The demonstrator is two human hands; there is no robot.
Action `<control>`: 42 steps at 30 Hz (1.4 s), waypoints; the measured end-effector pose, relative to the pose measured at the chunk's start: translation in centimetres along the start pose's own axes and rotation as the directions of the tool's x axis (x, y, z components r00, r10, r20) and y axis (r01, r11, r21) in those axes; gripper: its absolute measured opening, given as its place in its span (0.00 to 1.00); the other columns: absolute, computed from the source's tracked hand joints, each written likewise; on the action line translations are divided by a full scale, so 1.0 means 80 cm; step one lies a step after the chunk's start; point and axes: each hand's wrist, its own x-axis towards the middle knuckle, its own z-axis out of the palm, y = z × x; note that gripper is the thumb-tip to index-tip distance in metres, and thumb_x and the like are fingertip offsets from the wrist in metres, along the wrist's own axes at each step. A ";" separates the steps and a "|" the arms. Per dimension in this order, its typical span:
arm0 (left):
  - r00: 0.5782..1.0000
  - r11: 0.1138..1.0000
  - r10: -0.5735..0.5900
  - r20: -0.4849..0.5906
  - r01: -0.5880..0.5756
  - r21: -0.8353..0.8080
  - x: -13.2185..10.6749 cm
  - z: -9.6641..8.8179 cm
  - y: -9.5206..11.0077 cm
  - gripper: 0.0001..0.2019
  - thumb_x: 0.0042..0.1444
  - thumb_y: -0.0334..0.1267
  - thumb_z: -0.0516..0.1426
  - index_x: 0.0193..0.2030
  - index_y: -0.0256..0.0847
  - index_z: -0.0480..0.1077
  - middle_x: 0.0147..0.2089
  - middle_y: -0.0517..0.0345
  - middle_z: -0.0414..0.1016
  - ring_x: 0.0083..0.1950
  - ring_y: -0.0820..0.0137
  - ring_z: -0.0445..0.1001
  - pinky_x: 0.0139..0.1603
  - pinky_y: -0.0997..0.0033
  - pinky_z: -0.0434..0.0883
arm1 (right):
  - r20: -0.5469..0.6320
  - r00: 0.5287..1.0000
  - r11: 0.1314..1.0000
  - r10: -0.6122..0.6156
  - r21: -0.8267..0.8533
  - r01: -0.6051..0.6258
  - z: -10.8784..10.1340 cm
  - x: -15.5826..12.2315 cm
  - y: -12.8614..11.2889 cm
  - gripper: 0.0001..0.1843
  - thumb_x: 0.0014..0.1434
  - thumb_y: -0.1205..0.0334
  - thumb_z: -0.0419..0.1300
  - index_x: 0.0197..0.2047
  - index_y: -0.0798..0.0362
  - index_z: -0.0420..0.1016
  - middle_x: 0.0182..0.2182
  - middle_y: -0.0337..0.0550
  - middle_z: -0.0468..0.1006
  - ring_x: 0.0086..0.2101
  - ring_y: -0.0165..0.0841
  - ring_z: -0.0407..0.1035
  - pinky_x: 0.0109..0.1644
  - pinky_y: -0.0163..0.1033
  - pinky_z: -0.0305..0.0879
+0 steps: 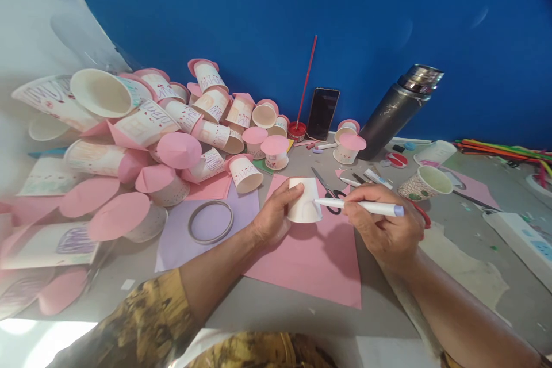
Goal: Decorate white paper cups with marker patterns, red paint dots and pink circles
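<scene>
My left hand (275, 211) is closed around a white paper cup (303, 207), held bottom-up above a pink sheet of paper (310, 264). A faint curved line shows on the cup's side. In my right hand (388, 230) is a white felt-tip pen (371, 207) with a pale purple end; its tip points left and is at the cup's wall. Whether the tip touches the cup I cannot tell. Just behind the cup lie scissors (331, 192) with dark handles, partly hidden by the pen and my right hand.
Many decorated paper cups with pink paper tops (179, 150) are heaped on the left. A grey ring (210, 222) rests on purple paper (172, 241). A phone (323, 114) and a dark flask (394, 115) lean against the blue wall. A power strip (521, 244) lies right.
</scene>
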 end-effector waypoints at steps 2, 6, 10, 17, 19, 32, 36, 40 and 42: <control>1.000 1.000 0.001 0.003 -0.001 0.003 0.000 0.000 0.000 0.22 0.50 0.44 0.71 0.50 0.37 0.79 0.40 0.53 0.81 0.38 0.66 0.75 0.36 0.72 0.70 | 0.013 1.000 1.000 -0.018 0.015 0.018 0.001 0.000 -0.001 0.04 0.64 0.67 0.63 0.37 0.48 0.76 0.24 0.33 0.79 0.21 0.28 0.69 0.26 0.35 0.66; 1.000 1.000 0.000 -0.003 0.000 0.003 -0.001 0.000 0.000 0.22 0.48 0.44 0.73 0.49 0.37 0.79 0.37 0.56 0.80 0.36 0.69 0.73 0.34 0.72 0.69 | 0.012 1.000 0.999 -0.024 -0.024 0.024 0.002 0.001 -0.002 0.05 0.65 0.66 0.62 0.36 0.49 0.75 0.23 0.33 0.78 0.21 0.28 0.69 0.26 0.34 0.65; 1.000 1.000 0.007 0.001 -0.007 -0.003 -0.001 0.000 0.001 0.23 0.48 0.44 0.73 0.49 0.37 0.79 0.33 0.59 0.77 0.35 0.69 0.73 0.34 0.72 0.70 | -0.021 1.000 0.999 -0.003 -0.049 0.002 0.002 0.001 -0.001 0.04 0.64 0.67 0.62 0.36 0.50 0.75 0.24 0.34 0.79 0.22 0.28 0.70 0.27 0.34 0.67; 1.000 1.000 -0.010 -0.011 0.010 -0.018 0.000 0.000 0.000 0.20 0.49 0.43 0.72 0.47 0.37 0.79 0.33 0.58 0.78 0.34 0.69 0.73 0.35 0.71 0.71 | -0.006 1.000 1.000 0.017 -0.018 -0.017 0.002 -0.001 0.000 0.04 0.64 0.66 0.63 0.36 0.49 0.76 0.23 0.33 0.79 0.20 0.29 0.70 0.25 0.35 0.65; 1.000 0.999 -0.015 -0.018 0.015 -0.032 0.000 0.000 0.000 0.18 0.51 0.42 0.71 0.46 0.37 0.79 0.33 0.58 0.78 0.33 0.68 0.73 0.36 0.70 0.71 | -0.015 0.998 0.998 0.062 -0.026 -0.062 0.001 -0.001 -0.001 0.04 0.64 0.65 0.63 0.36 0.49 0.76 0.22 0.33 0.78 0.20 0.29 0.69 0.24 0.35 0.65; 0.993 0.992 -0.095 -0.076 0.088 -0.087 -0.001 0.001 0.005 0.16 0.55 0.41 0.68 0.48 0.36 0.77 0.37 0.53 0.79 0.37 0.64 0.76 0.41 0.65 0.75 | -0.011 0.998 0.998 0.064 0.010 -0.064 -0.002 0.002 -0.002 0.04 0.64 0.66 0.63 0.36 0.49 0.76 0.23 0.33 0.78 0.20 0.28 0.68 0.25 0.35 0.65; 0.990 0.991 -0.110 -0.091 0.103 -0.081 0.000 0.001 0.005 0.14 0.57 0.42 0.66 0.45 0.35 0.77 0.37 0.50 0.79 0.38 0.62 0.77 0.43 0.63 0.76 | 0.045 0.997 0.997 0.070 0.027 -0.071 -0.004 0.003 -0.005 0.06 0.63 0.65 0.62 0.33 0.49 0.75 0.22 0.33 0.78 0.18 0.27 0.65 0.24 0.34 0.63; 0.989 0.992 -0.106 -0.103 0.098 -0.080 0.000 0.001 0.006 0.12 0.58 0.42 0.66 0.42 0.36 0.76 0.38 0.49 0.79 0.39 0.62 0.78 0.44 0.63 0.77 | 0.066 0.992 0.992 0.110 0.053 -0.113 -0.006 0.004 -0.006 0.06 0.62 0.65 0.62 0.33 0.49 0.76 0.21 0.34 0.78 0.18 0.27 0.66 0.23 0.35 0.63; 0.989 0.990 -0.113 -0.099 0.105 -0.089 -0.001 0.000 0.007 0.11 0.57 0.42 0.67 0.42 0.37 0.76 0.37 0.50 0.78 0.38 0.62 0.77 0.45 0.63 0.76 | 0.059 0.992 0.991 0.115 0.061 -0.118 -0.007 0.004 -0.006 0.06 0.62 0.65 0.62 0.33 0.49 0.76 0.21 0.33 0.77 0.18 0.27 0.66 0.24 0.34 0.63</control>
